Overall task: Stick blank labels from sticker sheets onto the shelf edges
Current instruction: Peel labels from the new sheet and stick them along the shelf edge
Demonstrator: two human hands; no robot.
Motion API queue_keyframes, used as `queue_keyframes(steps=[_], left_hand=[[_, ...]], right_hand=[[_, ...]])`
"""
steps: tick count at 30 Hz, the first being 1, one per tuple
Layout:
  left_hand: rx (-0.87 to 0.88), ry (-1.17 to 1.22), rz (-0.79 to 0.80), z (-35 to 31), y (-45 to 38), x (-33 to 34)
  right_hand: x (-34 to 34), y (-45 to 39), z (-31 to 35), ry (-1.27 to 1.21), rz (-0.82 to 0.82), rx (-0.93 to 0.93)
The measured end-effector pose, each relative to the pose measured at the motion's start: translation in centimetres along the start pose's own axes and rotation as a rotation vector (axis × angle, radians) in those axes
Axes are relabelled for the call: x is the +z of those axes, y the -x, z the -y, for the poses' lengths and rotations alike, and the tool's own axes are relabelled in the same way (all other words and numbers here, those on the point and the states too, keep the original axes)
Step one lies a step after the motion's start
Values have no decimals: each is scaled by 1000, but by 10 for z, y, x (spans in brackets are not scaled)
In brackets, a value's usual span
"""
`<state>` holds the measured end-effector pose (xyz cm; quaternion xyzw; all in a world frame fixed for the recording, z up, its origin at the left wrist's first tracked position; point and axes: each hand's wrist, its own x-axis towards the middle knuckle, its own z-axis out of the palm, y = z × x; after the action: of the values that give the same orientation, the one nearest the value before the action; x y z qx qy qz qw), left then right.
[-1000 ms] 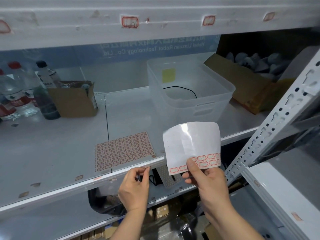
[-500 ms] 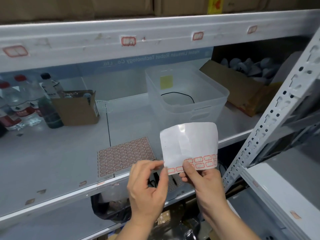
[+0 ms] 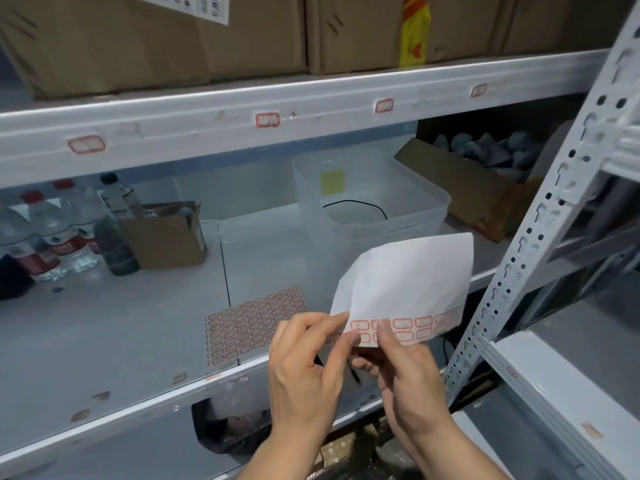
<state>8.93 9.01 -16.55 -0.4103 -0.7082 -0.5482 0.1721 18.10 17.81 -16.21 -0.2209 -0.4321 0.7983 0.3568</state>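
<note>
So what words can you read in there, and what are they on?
None can be read.
White paper slip on the brown cardboard box: black print, too blurred.
Yellow and red tag: marks too blurred.
Red bottle labels: too small.
Red-bordered stickers on the white shelf edge and on the held sheet: faint scribbles or blank, unreadable.

Both hands work a nearly used-up sticker sheet in front of the shelf edge.
The right hand (image 3: 408,372) holds the sticker sheet (image 3: 408,282) by its bottom label rows, while the left hand (image 3: 304,362) pinches its lower left corner; a full label sheet (image 3: 256,323) lies at the middle shelf's (image 3: 104,341) front edge.
</note>
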Motion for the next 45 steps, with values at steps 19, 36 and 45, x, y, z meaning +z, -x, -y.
queue_keyframes(steps=[19, 36, 45], left_hand=[[-77, 67, -86, -6, -3, -6], [-94, 166, 46, -8, -14, -8], [-32, 166, 98, -4, -15, -6]], right_hand=[[6, 1, 3, 200, -88, -101], [1, -2, 3, 125, -44, -55], [-4, -6, 2, 53, -31, 11]])
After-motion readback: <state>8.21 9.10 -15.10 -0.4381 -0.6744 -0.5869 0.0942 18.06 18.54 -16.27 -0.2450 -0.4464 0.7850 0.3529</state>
